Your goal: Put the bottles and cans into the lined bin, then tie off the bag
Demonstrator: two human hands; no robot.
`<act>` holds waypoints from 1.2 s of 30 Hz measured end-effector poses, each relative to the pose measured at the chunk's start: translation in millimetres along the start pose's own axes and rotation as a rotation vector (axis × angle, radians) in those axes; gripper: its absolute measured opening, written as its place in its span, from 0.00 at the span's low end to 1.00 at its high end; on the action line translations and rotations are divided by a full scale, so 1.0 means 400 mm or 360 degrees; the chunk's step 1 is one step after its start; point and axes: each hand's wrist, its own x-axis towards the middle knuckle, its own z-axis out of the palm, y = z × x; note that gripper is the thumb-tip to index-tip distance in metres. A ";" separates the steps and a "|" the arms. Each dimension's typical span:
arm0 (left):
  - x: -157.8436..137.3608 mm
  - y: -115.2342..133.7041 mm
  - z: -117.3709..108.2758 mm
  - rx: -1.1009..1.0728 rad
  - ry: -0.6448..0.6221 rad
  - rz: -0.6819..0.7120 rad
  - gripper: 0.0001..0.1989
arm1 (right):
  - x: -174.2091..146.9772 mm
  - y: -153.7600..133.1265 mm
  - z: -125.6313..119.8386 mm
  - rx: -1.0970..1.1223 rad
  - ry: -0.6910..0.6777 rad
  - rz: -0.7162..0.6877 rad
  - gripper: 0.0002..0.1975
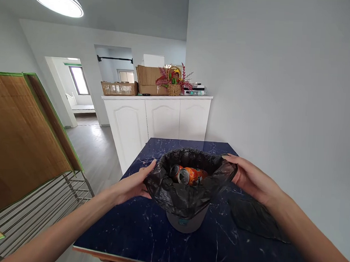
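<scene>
A black garbage bag (180,199) lines a grey trash bin (184,224), its upper edge folded out over the rim. Inside lie orange drink cans (194,175), tipped on their sides. My left hand (137,182) grips the bag's left edge, thumb on top and fingers beneath. On the opposite side, my right hand (246,174) pinches the bag's right edge between thumb and fingers. The bin stands upright on a dark blue marbled table (123,226). A flat, folded black plastic bag (254,217) lies on the table under my right forearm.
Beyond the table stands a white cabinet (164,118) carrying cardboard boxes (151,81) and a flower basket (173,88). At left is a metal rack (48,202) with a brown woven mat (24,138). A wall (282,93) rises along the right.
</scene>
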 end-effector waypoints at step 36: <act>0.189 0.277 0.154 -0.0887 0.0586 0.0802 0.10 | 0.183 -0.047 -0.010 0.0075 0.0205 -0.0509 0.16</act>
